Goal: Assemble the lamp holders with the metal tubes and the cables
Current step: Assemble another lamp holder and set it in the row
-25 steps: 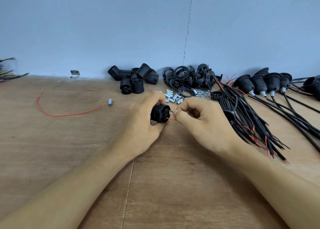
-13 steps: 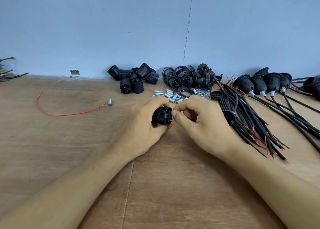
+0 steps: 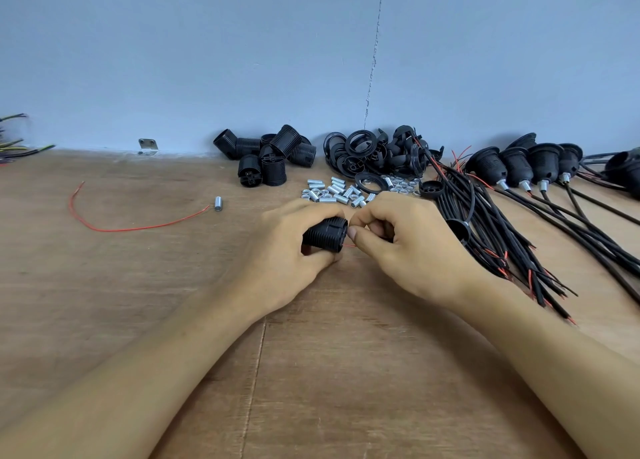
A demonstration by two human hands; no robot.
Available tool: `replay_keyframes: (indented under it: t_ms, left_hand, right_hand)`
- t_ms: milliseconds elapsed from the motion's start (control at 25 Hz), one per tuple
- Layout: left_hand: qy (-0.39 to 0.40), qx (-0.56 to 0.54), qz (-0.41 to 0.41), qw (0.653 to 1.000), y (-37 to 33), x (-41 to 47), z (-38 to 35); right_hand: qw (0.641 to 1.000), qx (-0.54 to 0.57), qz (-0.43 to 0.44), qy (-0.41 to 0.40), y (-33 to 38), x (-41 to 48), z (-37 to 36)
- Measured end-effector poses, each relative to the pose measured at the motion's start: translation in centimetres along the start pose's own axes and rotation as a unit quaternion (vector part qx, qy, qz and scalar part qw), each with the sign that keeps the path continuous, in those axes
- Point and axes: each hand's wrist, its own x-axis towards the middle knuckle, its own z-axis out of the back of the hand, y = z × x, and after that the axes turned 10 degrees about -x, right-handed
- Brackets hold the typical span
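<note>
My left hand (image 3: 287,250) grips a black ribbed lamp holder (image 3: 325,234) lying on its side above the wooden table (image 3: 346,372). My right hand (image 3: 405,247) pinches thin wire ends right at the holder's right face; a bit of red wire (image 3: 349,246) shows below my fingertips. Small metal tubes and nuts (image 3: 341,191) lie just behind my hands. A bundle of black cables (image 3: 502,236) with red and black stripped ends lies to the right.
Black holder bodies (image 3: 266,157) and black rings and caps (image 3: 377,153) are piled against the blue wall. Several assembled holders (image 3: 526,167) with cables lie at the far right. A loose red wire (image 3: 131,228) and one metal tube (image 3: 218,203) lie at left.
My left hand turned the holder so its ribbed side faces me instead of its inner face. My right hand moved in until its fingertips met the holder.
</note>
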Motion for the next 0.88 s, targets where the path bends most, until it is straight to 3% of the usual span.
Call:
replay_keyframes:
  t_ms: [440, 880]
  left_hand:
    - [-0.037, -0.042, 0.059, 0.997, -0.80, -0.04, 0.18]
    - [-0.029, -0.047, 0.068, 0.996, -0.99, -0.07, 0.25]
  right_hand:
    - [0.994, 0.086, -0.069, -0.006, 0.46, -0.18, 0.12]
    - [0.995, 0.076, -0.045, -0.055, 0.92, -0.48, -0.18]
